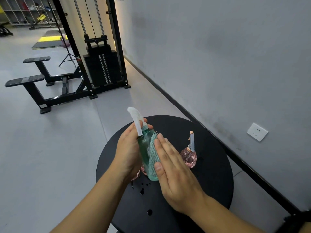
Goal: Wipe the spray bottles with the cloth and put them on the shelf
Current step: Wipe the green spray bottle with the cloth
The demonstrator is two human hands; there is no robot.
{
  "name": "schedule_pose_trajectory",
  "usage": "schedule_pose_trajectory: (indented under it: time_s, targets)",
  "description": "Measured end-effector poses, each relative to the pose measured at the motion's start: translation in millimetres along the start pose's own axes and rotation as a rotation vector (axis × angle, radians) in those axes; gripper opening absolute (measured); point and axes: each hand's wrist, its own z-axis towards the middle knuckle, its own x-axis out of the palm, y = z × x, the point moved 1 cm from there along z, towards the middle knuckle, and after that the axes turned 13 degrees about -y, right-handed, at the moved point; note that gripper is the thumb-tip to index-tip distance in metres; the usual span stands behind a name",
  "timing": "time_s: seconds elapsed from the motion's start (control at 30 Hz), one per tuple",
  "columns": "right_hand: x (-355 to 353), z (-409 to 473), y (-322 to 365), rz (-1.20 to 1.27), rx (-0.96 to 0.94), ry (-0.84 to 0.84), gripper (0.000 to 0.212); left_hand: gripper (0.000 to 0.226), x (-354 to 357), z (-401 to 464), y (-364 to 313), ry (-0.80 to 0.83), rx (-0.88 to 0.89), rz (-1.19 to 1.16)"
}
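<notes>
A teal spray bottle (144, 148) with a white trigger head is held tilted above the round black table (210, 182). My left hand (127, 148) grips its left side and neck. My right hand (171, 165) presses a teal knitted cloth (153, 157) flat against the bottle's right side, fingers straight. A pink faceted spray bottle (189, 156) stands upright on the table to the right. Part of another pink bottle (136, 175) shows below my left hand, mostly hidden.
Water drops (142, 190) lie on the table in front of the bottles. A grey wall with a socket (257, 132) runs along the right. A black cable weight machine (101, 68) stands on the grey floor behind. No shelf is in view.
</notes>
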Motion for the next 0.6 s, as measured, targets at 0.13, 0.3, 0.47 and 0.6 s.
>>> schedule_pose_trajectory:
  time_s: [0.13, 0.3, 0.47, 0.6]
  targets:
    - [-4, 6, -1, 0.012, 0.009, 0.006, 0.057, 0.040, 3, -5, 7, 0.069, -0.013, 0.039]
    - [-4, 2, 1, 0.029, 0.011, 0.002, 0.058, 0.028, 0, 1, -2, 0.023, 0.016, 0.000]
    - [1, -1, 1, 0.055, 0.043, 0.003, 0.058, 0.031, 0, 0, 0, -0.016, 0.051, 0.050]
    - [3, -1, 5, 0.080, 0.074, -0.011, 0.058, 0.045, 0, -1, 0, -0.012, 0.073, 0.013]
